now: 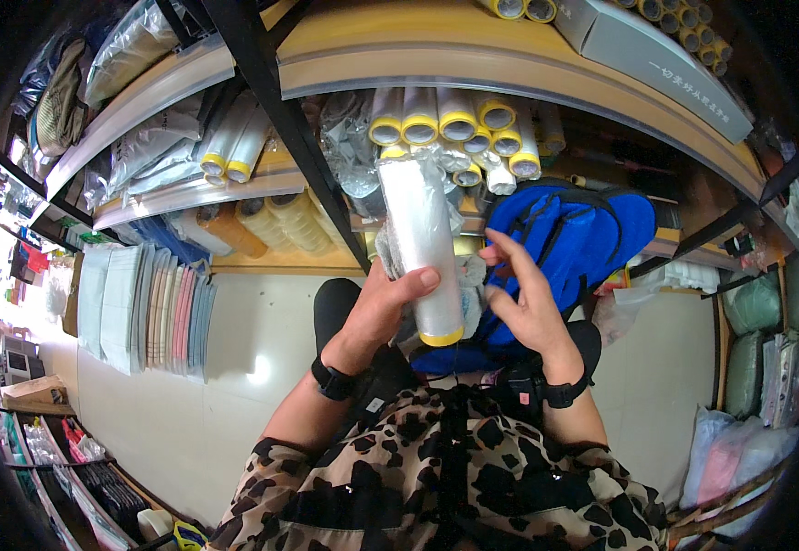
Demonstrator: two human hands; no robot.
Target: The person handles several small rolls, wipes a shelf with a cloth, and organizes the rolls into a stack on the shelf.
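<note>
My left hand [381, 308] is closed around a roll of clear masking film [422, 243] with a yellow tape band at its lower end. The roll stands nearly upright in front of me, thumb across its front. To its right, my right hand [530, 308] is raised with fingers apart and nothing in it, clear of the roll. Behind that hand lies a blue bag [560, 230] with black trim. Similar film rolls [457, 124] with yellow ends are stacked on the shelf just beyond, beside crumpled clear plastic.
A wooden shelf board [473, 55] overhangs the stacked rolls, and a black upright post [280, 110] stands left of them. A grey box [656, 69] sits on the upper right. Folded packs [142, 298] stand on the tiled floor at left; bagged goods [739, 459] lie at right.
</note>
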